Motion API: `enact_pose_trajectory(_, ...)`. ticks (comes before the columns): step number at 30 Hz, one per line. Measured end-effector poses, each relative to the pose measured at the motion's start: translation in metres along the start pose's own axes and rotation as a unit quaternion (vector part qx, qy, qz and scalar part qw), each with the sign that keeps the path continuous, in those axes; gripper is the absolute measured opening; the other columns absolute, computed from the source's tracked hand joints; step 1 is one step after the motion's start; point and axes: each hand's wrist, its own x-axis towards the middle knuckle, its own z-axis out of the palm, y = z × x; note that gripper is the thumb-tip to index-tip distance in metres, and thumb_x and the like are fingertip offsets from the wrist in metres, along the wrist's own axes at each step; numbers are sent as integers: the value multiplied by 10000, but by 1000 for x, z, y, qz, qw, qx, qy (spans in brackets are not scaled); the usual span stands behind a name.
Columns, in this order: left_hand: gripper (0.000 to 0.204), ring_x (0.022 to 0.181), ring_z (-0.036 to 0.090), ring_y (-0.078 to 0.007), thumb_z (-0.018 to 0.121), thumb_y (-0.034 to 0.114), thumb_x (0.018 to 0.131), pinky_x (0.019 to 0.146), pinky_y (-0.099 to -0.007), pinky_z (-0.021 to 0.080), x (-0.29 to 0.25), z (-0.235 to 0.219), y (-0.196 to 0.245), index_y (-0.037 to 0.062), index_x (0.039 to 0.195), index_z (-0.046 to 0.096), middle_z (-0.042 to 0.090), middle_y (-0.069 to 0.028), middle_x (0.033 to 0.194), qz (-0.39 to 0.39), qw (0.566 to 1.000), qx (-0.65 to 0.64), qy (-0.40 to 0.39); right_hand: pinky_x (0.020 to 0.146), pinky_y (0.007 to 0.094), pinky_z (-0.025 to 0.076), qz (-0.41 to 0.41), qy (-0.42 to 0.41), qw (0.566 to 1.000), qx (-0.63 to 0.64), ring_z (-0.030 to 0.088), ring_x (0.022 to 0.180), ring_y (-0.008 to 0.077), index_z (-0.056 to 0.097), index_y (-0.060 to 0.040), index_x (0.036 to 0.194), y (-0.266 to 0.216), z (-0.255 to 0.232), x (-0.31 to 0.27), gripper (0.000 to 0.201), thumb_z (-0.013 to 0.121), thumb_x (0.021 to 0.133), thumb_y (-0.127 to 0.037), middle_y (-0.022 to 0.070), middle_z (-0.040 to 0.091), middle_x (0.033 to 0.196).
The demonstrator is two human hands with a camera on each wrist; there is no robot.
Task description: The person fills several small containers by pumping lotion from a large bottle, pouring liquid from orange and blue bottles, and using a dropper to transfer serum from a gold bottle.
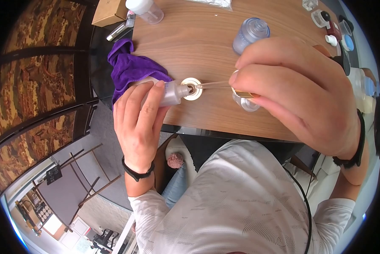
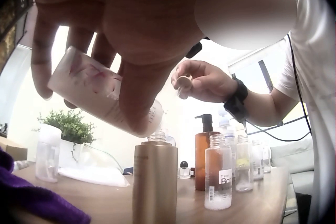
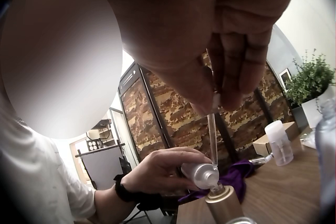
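Observation:
My left hand grips a frosted translucent bottle with pinkish markings, tipped with its open neck pointing down. That neck meets the mouth of an upright gold bottle, standing on the wooden table. From the right, my right hand pinches a dropper with a gold collar. In the head view the glass tube reaches across toward the two bottle mouths; the right wrist view shows it hanging down just above them. The dropper's top is hidden by my fingers.
A purple cloth lies beside my left hand. Under my right hand stand a bluish clear bottle and another clear bottle. An amber pump bottle is behind them. A white-capped container and cardboard box sit far left.

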Motion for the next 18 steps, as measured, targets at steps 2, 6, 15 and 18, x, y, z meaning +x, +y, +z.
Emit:
enact_pose_trajectory(2, 513, 1114, 658, -299, 832, 107, 742, 934, -429, 506, 0, 0, 0, 82, 1245, 733, 696, -95, 1190, 2, 1000, 2, 0, 747, 340, 570, 16, -32, 999, -5, 698, 891, 275, 709, 6, 1038, -3, -4, 3, 316, 785, 738, 68, 134, 681, 1055)
enact_pose_trajectory(6, 518, 1113, 658, -298, 832, 107, 742, 936, -432, 506, 1, -1, 1, 81, 1249, 731, 694, -97, 1194, 7, 1000, 7, 0, 748, 339, 570, 17, -25, 1000, -3, 698, 893, 273, 710, 7, 1038, -3, -3, 2, 308, 784, 745, 66, 132, 681, 1054)
enact_pose_trajectory(15, 558, 1092, 679, -327, 855, 8, 701, 936, -433, 542, 3, -4, 3, 73, 1240, 724, 716, -110, 1182, 3, 1000, 9, -3, 738, 338, 568, 14, -29, 999, -10, 695, 885, 270, 712, 6, 1037, -3, -5, 3, 297, 786, 753, 52, 132, 683, 1051)
enact_pose_trajectory(18, 561, 1094, 677, -326, 854, 7, 702, 934, -433, 541, 4, -4, 4, 74, 1244, 725, 715, -110, 1180, 4, 1000, 11, -3, 735, 338, 568, 14, -26, 1000, -10, 695, 881, 268, 712, 6, 1036, -3, -5, 3, 295, 787, 754, 49, 131, 683, 1050)
